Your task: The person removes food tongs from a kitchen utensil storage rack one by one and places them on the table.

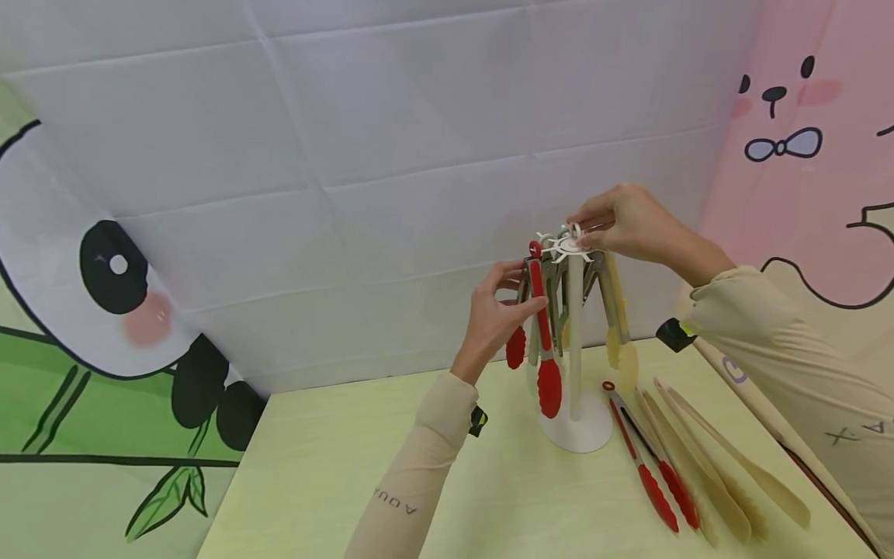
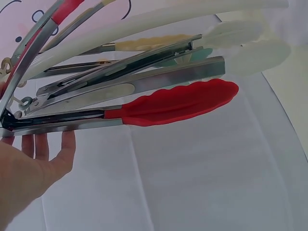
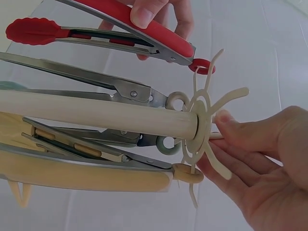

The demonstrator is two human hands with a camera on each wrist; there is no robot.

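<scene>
My left hand [image 1: 492, 314] grips red-tipped tongs [image 1: 549, 386] by the handles, thumb on one arm and fingers on the other. The tongs' red ring [image 3: 202, 66] is at a hook of the white utensil stand [image 1: 576, 334]. At the stand's top, my right hand [image 1: 632, 225] pinches the hooked wheel [image 3: 198, 120] with thumb and fingers. Other tongs hang from the hooks: cream-yellow tongs [image 3: 96, 168], and metal tongs [image 3: 132, 91] with a grey ring. The left wrist view shows one red tip [image 2: 183, 103] and the left hand's fingers below the metal arm.
Right of the stand's round base [image 1: 576, 435], a second pair of red-tipped tongs [image 1: 653, 458] lies on the pale yellow table [image 1: 335, 466]. Several beige utensils [image 1: 726, 458] lie beside it. A whitish cloth [image 1: 419, 194] hangs behind the table.
</scene>
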